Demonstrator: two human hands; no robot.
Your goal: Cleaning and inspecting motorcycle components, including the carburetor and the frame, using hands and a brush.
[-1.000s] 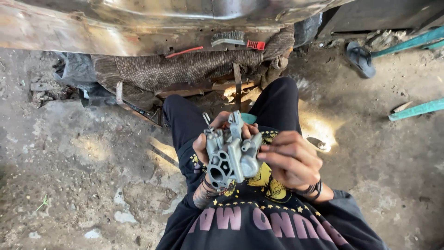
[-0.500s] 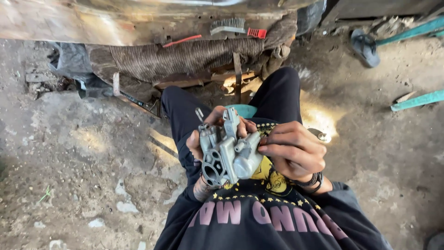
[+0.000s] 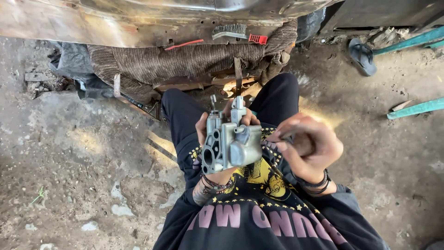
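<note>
Carburetor body (image 3: 230,147), grey cast metal with round bores on its near face, sits upright in the left hand (image 3: 217,134), whose fingers wrap round its back so only the fingertips show past its edges. Just beside it, the right hand (image 3: 307,146) is blurred, its fingers loosely curled with nothing visibly in them, tips close to the casting's side. Beyond the knuckles lie a striped cloth (image 3: 185,65) and a wire brush (image 3: 236,31).
</note>
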